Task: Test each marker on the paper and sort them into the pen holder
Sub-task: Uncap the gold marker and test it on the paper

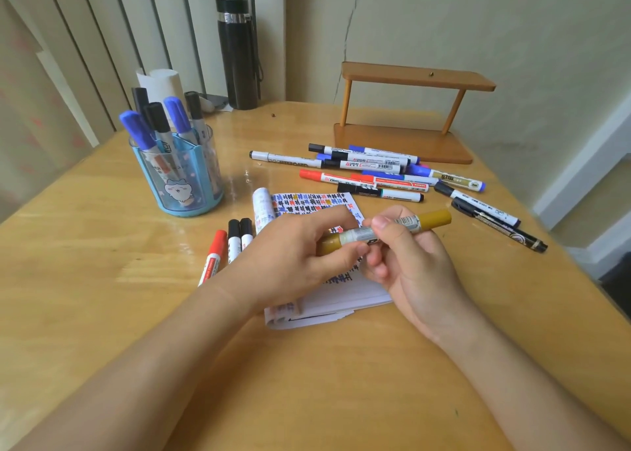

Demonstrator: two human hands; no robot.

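Several capped markers [136, 129] stand in the blue pen holder [177, 180] at far left. We curl our left hand [293, 256] round the gold marker [358, 235] at its left end; our right hand [409, 262] pinches its barrel, thumb on top. Marker held over the scribbled paper [307, 204]. Further right lie loose markers [375, 170].
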